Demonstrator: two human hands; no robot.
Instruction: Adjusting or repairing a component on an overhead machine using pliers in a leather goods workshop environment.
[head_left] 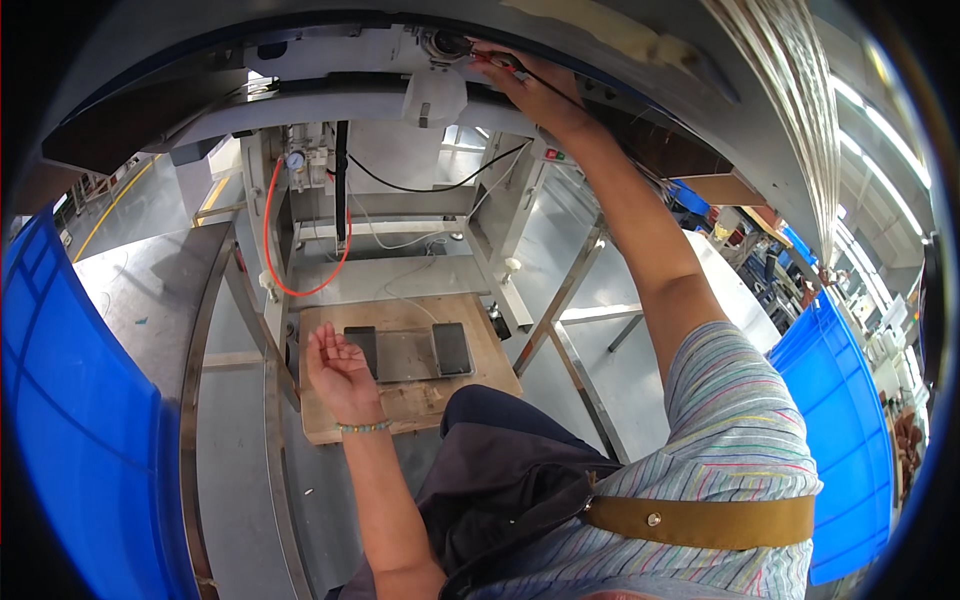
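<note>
My right hand (pixel 525 92) is raised to the underside of the machine at the top, its fingers closed round a small red and black object (pixel 510 62) whose kind I cannot make out. Beside those fingers sits a round dark fitting (pixel 447 43) in the machine, above a pale grey block (pixel 435 98). A black cord passes close by the right hand. Lower down, my left hand (pixel 340 368) hangs in the air, palm up, with loosely bent fingers and nothing in it. Beneath and beside it, a foot pedal (pixel 405 356) with two dark pads rests on a wooden board (pixel 330 425).
An orange air hose (pixel 268 245) loops down from a pressure gauge (pixel 294 160). Metal frame legs (pixel 590 370) stand on both sides. Blue bins (pixel 85 420) flank me left and right. Pale strands (pixel 795 110) hang at the upper right.
</note>
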